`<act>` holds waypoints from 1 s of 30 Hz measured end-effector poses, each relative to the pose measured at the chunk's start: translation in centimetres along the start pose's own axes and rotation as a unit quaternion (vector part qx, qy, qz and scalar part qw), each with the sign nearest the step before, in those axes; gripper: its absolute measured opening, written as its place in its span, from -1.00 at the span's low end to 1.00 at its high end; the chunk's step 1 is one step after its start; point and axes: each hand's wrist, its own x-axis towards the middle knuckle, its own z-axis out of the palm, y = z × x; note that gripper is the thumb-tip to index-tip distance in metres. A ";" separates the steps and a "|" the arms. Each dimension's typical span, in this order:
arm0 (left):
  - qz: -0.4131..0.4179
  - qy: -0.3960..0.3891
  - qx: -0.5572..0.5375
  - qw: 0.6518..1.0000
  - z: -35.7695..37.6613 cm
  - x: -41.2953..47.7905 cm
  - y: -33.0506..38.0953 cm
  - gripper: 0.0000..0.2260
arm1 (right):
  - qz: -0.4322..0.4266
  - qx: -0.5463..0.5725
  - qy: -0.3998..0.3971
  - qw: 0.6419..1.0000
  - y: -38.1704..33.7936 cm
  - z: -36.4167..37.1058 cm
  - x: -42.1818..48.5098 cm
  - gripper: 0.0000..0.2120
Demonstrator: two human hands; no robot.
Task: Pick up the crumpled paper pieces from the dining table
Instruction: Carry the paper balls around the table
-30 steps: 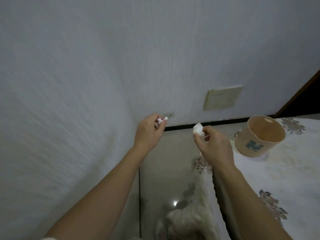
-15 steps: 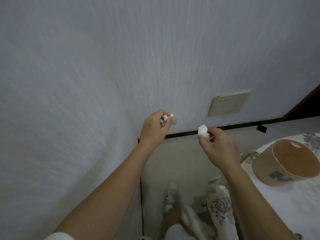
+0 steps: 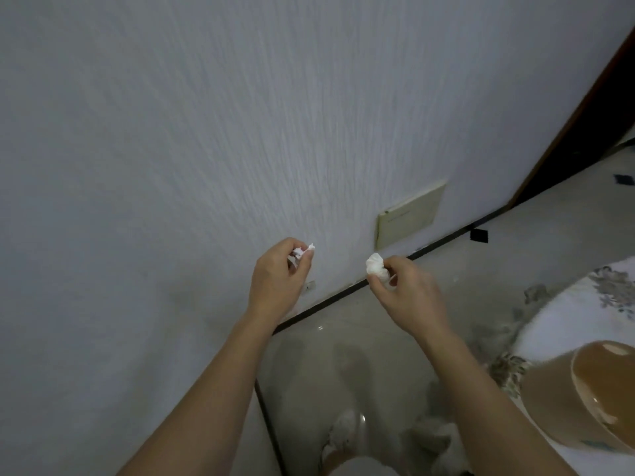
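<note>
My left hand (image 3: 280, 280) is raised in front of the white wall and pinches a small crumpled paper piece (image 3: 304, 251) between thumb and fingers. My right hand (image 3: 407, 297) is held beside it, a little to the right, and pinches a larger white crumpled paper piece (image 3: 375, 263) at its fingertips. Both hands hang over the floor, left of the dining table (image 3: 580, 304), whose flower-patterned cloth shows at the right edge.
A tan round bin (image 3: 556, 403) stands on the table at the lower right. The textured wall (image 3: 206, 149) carries a beige plate (image 3: 409, 214) and a small socket (image 3: 310, 286). A dark door frame (image 3: 580, 115) rises at far right. My shoe (image 3: 343, 434) is below.
The view has swung left and tilted, so the table and bin slid to the lower right. Both hands keep their pinch on the paper pieces and stay about the same distance apart.
</note>
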 end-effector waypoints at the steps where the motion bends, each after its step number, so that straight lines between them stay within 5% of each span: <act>1: 0.008 -0.005 -0.004 1.000 0.2 1.6 0.1 -0.84 | 0.007 -0.003 0.001 1.000 -0.1 0.1 1.3 -0.76; 13: 0.120 -0.119 -0.083 0.982 9.1 14.3 5.6 -0.87 | 0.113 -0.034 0.119 0.986 3.8 -5.9 8.9 -0.76; 23: 0.196 -0.263 -0.142 0.934 24.0 20.7 12.3 -0.82 | 0.285 -0.095 0.232 0.925 12.5 -13.1 10.0 -0.77; 30: 0.262 -0.374 -0.189 0.869 34.0 24.9 20.0 -0.85 | 0.394 -0.090 0.286 0.869 17.1 -18.1 12.7 -0.77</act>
